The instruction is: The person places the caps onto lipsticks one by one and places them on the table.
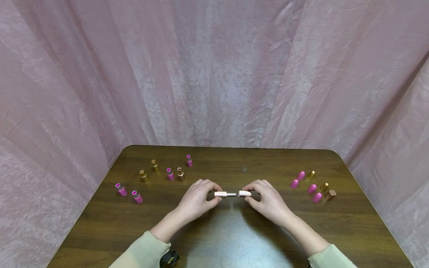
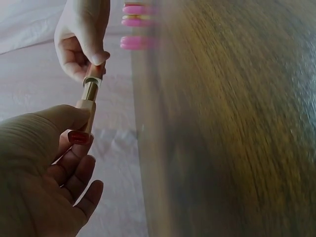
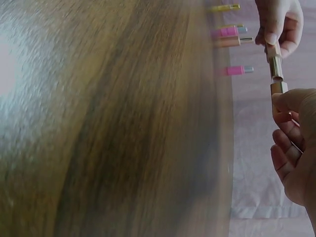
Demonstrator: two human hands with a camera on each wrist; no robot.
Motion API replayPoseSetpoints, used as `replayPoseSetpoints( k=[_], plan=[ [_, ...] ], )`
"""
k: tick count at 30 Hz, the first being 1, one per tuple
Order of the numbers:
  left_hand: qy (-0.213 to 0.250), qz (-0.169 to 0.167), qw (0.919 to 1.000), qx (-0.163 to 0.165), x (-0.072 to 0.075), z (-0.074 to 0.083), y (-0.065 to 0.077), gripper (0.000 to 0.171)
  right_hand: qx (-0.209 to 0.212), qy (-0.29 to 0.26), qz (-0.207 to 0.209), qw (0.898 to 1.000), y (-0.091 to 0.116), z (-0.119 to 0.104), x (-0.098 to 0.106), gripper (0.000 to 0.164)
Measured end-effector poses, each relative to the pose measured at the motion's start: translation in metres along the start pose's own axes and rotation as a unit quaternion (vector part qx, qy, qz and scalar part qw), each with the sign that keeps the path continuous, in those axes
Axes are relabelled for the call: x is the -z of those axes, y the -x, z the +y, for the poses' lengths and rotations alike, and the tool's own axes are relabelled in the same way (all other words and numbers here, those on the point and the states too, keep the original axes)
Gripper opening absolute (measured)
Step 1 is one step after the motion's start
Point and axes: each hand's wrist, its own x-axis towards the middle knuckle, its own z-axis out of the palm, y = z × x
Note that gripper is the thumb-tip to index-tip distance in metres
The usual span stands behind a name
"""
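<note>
My left hand (image 1: 200, 197) pinches a rose-gold lipstick base (image 1: 220, 194) between thumb and fingers, its shiny inner tube pointing right. Opposite it, my right hand (image 1: 268, 201) pinches the matching lipstick cap (image 1: 245, 193), its mouth facing the tube. A narrow gap separates tube end and cap in the head view. Both pieces are held level and in line over the middle of the table. In the left wrist view, the base (image 2: 86, 109) shows a red bottom end. The right wrist view shows the cap (image 3: 278, 89) right at the tube's end.
On the left of the wooden table (image 1: 214, 160) stand several uncapped lipstick bases: pink ones (image 1: 137, 197), gold ones (image 1: 155, 165) and a rose-gold one (image 1: 181, 174). Several pink caps (image 1: 317, 197), gold caps (image 1: 324, 186) and a brown cap (image 1: 330, 194) stand at right. Pink curtains (image 1: 214, 74) hang behind.
</note>
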Motion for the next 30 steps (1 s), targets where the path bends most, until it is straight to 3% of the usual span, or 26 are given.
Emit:
replayPoseSetpoints(
  k=[20, 30],
  plan=[
    [0.023, -0.011, 0.9996, -0.015, -0.006, 0.009, -0.005, 0.017, 0.036, -0.006, -0.030, 0.999, -0.006, -0.011, -0.008, 0.025],
    [0.028, -0.024, 0.9993, 0.001, -0.008, 0.009, -0.004, 0.017, 0.043, -0.011, -0.028, 0.999, -0.006, -0.012, -0.009, 0.025]
  ],
)
